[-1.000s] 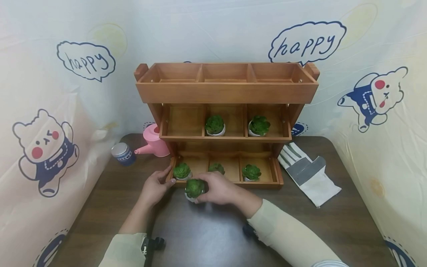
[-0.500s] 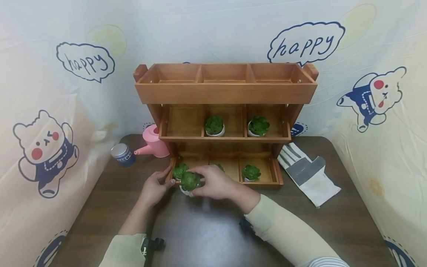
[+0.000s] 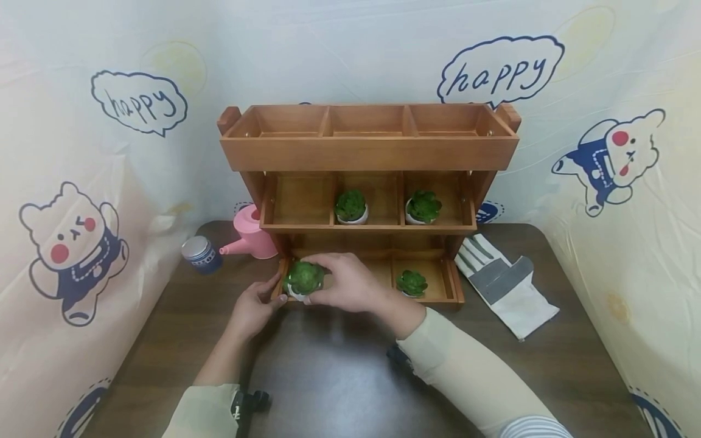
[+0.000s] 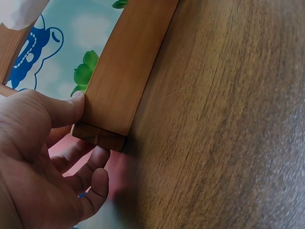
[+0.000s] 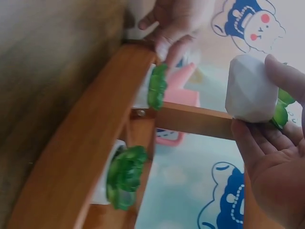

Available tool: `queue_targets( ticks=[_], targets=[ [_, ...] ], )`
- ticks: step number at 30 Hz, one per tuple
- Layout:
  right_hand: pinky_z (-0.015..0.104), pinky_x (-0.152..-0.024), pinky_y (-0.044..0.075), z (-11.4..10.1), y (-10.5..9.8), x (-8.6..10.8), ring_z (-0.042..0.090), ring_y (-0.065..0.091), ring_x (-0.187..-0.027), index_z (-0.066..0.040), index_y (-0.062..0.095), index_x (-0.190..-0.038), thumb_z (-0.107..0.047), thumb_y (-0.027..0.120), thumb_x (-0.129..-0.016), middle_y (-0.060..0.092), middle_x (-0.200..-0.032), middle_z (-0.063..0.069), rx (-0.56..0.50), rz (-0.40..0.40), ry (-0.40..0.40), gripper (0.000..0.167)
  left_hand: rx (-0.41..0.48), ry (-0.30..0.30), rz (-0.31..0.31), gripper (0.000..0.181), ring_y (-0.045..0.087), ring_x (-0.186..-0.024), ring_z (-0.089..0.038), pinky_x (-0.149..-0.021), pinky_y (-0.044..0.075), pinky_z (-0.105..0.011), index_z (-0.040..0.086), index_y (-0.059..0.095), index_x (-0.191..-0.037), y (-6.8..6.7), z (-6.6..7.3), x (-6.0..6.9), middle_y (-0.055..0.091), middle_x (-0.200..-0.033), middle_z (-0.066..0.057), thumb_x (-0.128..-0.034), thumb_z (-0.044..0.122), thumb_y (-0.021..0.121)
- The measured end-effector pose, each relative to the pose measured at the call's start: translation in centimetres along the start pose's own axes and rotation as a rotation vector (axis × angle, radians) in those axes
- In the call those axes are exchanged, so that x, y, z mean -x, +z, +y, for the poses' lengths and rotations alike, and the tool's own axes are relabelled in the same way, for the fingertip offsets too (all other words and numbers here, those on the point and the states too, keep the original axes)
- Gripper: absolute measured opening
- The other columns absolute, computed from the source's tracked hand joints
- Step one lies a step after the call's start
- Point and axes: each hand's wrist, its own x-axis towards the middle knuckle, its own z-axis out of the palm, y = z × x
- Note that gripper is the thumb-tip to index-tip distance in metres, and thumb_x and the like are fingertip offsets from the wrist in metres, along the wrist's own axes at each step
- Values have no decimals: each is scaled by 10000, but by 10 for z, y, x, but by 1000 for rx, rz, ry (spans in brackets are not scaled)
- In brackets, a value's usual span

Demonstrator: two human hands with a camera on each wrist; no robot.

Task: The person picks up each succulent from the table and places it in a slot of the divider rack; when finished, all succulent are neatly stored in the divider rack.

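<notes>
My right hand holds a potted succulent over the left end of the bottom tier of a three-tier wooden planter shelf. In the right wrist view its white faceted pot sits between thumb and fingers, raised above the tier. My left hand grips the bottom tier's left front corner; the left wrist view has the thumb on the wooden front board. Two succulents stand in that tier near my hands, hidden in the head view; the right wrist view shows the left one and the middle one.
Another succulent stands in the bottom right compartment. The middle tier bears two more, a central one and a right one. A pink watering can and blue-white jar stand left; gloves lie right.
My right hand has carried the succulent up and leftward, from in front of the bottom tier to over its left compartment, covering the plants there. My left hand has stayed on the corner.
</notes>
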Motion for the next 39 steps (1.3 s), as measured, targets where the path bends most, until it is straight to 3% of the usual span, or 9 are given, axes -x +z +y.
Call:
queue_targets(
  ticks=[6,12,25,32,39],
  targets=[
    [239,-931,548,-11,-11,-8,52,652,-1051,-126,646,-1382,-298,915,-803,709,-1225,-14,-60,38,7,661,-6,8,12,651,581,-1096,-367,-968,493,-581,207,509,-1545,1,-1,-1,603,-1287,-174,-951,292,764],
    [257,-948,550,-21,-18,-14,53,642,-1065,-145,641,-1380,-311,905,-818,694,-1234,-38,-81,52,14,643,-10,13,3,647,585,-1183,-415,-1013,467,-640,205,508,-1548,1,-2,-2,598,-1328,-196,-956,284,758],
    [264,-936,556,-32,-34,-28,63,642,-1074,-157,622,-1416,-300,906,-816,689,-1267,-32,-37,86,-9,679,-21,-33,-27,677,549,-1249,-440,-1025,448,-667,241,467,-1570,0,-1,-4,562,-1398,-208,-963,349,748],
    [227,-896,559,-40,-41,-38,74,649,-1066,-157,604,-1431,-297,908,-817,683,-1276,-22,-55,102,21,700,-1,-56,-31,680,566,-1189,-407,-999,462,-656,245,471,-1566,0,-2,-5,584,-1343,-178,-959,358,755],
    [282,-944,564,-46,-46,-53,121,647,-1114,-151,580,-1453,-285,903,-825,658,-1325,5,-39,106,48,719,-18,-33,-27,664,553,-1250,-442,-1031,440,-671,206,488,-1560,1,-3,-4,565,-1402,-204,-962,326,749]
  ],
)
